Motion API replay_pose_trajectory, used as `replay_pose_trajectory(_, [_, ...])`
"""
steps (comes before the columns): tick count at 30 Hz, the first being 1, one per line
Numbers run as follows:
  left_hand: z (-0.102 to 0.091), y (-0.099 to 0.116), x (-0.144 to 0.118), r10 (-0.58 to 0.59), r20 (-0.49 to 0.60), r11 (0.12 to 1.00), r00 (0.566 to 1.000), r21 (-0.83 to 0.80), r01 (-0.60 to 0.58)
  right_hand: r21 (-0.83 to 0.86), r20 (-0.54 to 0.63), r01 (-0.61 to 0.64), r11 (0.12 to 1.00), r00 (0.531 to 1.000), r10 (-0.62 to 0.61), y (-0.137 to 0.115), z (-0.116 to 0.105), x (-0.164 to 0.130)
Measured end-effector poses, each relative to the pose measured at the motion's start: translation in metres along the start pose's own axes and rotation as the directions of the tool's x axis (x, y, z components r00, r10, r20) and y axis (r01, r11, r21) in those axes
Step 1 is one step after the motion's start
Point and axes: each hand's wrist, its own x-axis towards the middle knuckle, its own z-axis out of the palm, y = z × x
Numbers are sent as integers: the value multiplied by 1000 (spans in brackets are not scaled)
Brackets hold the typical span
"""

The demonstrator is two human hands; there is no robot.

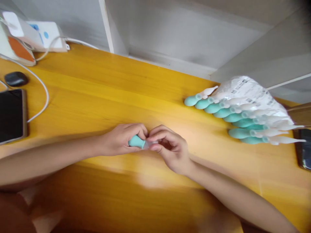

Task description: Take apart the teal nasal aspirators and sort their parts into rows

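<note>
Low over the table's middle, my left hand [123, 138] is closed around the teal rubber bulb [136, 141] of a bulb syringe. From the other side, my right hand [170, 145] pinches the translucent white nozzle [147, 144] at the bulb's mouth. The nozzle's far end is mostly covered by my right fingers. Whether it is fully seated in the bulb I cannot tell. To the right lie several bulb syringes [221, 112] of the same kind, side by side in a slanting row, teal bulbs to the left and white nozzles to the right.
Behind the row rests a clear plastic bag [252, 90] with printed labels. A phone [12, 115], a black mouse [16, 79] and a power strip [51, 35] with white cables occupy the left side. Another dark device [305, 149] sits at the right edge. Grey partition walls [167, 32] bound the wooden table.
</note>
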Motion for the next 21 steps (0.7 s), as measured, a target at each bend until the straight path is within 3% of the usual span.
replay_pose_trajectory(3, [2,-1,-1,65,3,995,998,-74,-65,100,19,-76,992,997,75,1,-6,4])
replay_pose_trajectory(5, [1,-1,0,62,-42,994,997,-85,-66,77,-24,-53,996,998,55,6,-14,10])
replay_pose_trajectory(7, [-1,-2,3,8,-163,999,987,-40,-15,-67,-116,24,997,993,-32,12,-26,17])
replay_pose_trajectory(10, [-8,-5,9,-57,-381,993,923,70,90,-366,-194,100,925,964,-181,20,-42,28])
replay_pose_trajectory(13, [-13,-10,15,-48,-483,975,874,167,146,-581,-124,137,802,959,-253,23,-49,32])
replay_pose_trajectory(16, [-14,-13,17,-30,-505,961,863,222,164,-700,-4,195,687,961,-277,22,-49,31])
replay_pose_trajectory(21, [-15,-16,17,-47,-478,962,877,215,168,-727,47,220,651,961,-272,23,-48,30])
